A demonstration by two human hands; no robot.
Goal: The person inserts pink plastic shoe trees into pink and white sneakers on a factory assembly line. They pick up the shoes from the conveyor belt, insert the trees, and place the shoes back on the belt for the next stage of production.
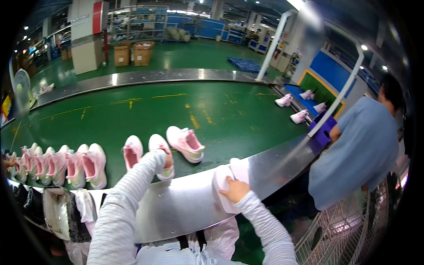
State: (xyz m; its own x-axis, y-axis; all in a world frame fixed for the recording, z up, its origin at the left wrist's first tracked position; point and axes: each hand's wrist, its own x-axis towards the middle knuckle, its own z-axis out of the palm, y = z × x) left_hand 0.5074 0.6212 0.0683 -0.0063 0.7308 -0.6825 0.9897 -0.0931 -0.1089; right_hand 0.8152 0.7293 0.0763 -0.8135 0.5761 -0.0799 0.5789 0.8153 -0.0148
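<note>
Setting: factory hall with a wide green conveyor belt point(176, 110) curving across the view, edged on the near side by a shiny steel counter point(185, 207).
Left hand point(168, 160): reaches forward over the counter onto the belt, sleeve striped grey and white; its grip is clamped on a pink and white sneaker point(161, 155), fingers tucked into the shoe's opening.
Held sneaker: sits on the belt just past the counter's rim, toe pointing away from the person.
Right hand point(235, 190): rests on the counter, fingers spread flat, pressing on a stack of white insoles point(226, 183); whether it grasps them I cannot tell.
Insoles: lie on the steel counter, directly under and ahead of the right grip, well to the right of the held sneaker.
Beside the left grip: a second pink sneaker point(132, 151) just to its left, and a third sneaker point(186, 144) just to its right, tilted at an angle.
Further left of the grip: a tight row of pink sneakers point(66, 168) standing side by side along the belt's near edge.
Below the left arm: dark and white shoe parts point(62, 212) piled at the counter's edge.
Far right: another person in a blue shirt point(357, 154) stands at the belt, with a wire cart point(344, 229) close by.
Far side of the right grip: three more pink sneakers point(300, 106) on a blue surface beyond the belt.
Background: cardboard boxes point(132, 53) on the green floor.
</note>
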